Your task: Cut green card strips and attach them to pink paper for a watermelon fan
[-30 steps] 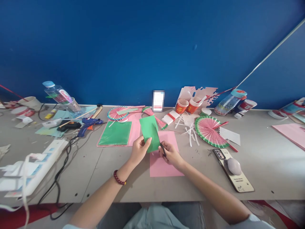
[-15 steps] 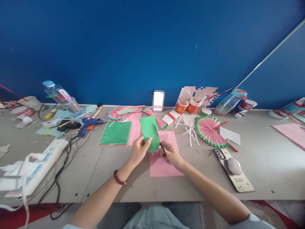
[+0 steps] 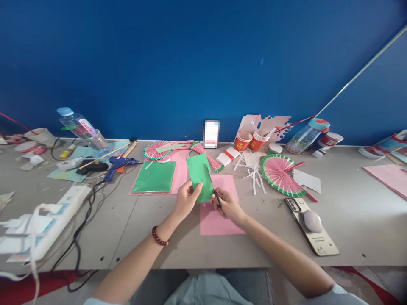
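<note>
In the head view, my left hand [image 3: 187,198] pinches the lower left side of a green paper sheet [image 3: 199,171], thumb on top. My right hand [image 3: 229,206] is closed around the black handles of scissors [image 3: 217,198], whose blades lie along the right edge of the green paper. The paper is held up over a pink sheet [image 3: 222,222] lying on the table. Left of it lies a wrapped pack of green paper [image 3: 154,178] on pink paper.
Watermelon-patterned paper fans [image 3: 280,173] and white paper strips [image 3: 257,180] lie to the right, near red paper cups [image 3: 243,141]. A phone [image 3: 321,242] lies at the front right. On the left are a blue glue gun [image 3: 116,167], a power strip [image 3: 60,220] and black cables.
The scissor blades show slightly differently against the green paper's right edge. Both hands stay almost in the same place.
</note>
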Tool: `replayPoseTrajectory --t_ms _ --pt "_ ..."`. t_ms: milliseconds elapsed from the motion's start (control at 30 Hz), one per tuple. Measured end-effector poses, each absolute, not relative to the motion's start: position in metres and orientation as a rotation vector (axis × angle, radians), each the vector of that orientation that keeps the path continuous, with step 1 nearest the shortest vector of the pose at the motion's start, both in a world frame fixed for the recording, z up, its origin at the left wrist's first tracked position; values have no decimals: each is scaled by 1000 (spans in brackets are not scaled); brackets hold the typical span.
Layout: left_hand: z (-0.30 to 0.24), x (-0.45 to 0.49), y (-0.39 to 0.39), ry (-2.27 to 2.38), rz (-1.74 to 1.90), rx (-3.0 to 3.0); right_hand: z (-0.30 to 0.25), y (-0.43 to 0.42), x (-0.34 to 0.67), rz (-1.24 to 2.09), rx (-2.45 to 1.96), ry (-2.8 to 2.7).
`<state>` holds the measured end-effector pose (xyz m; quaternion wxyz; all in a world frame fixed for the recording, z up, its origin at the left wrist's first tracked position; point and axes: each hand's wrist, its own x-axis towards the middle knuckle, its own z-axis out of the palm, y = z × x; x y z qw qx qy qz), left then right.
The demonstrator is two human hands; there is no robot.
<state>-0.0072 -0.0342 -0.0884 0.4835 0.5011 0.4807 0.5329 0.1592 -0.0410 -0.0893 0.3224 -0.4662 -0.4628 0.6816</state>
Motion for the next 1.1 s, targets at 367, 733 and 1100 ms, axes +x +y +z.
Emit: replayPoseTrajectory --t_ms 367,733,1100 --pt "-88 -8 -34 1161 1311 1263 -88 -41 159 1771 -1211 -1221" --pt "-86 -8 -34 1172 1272 1274 -91 -41 160 1777 -1206 -1221" --pt "-90 -8 -36 1161 1198 1357 -90 -39 161 1802 -1222 -1153"
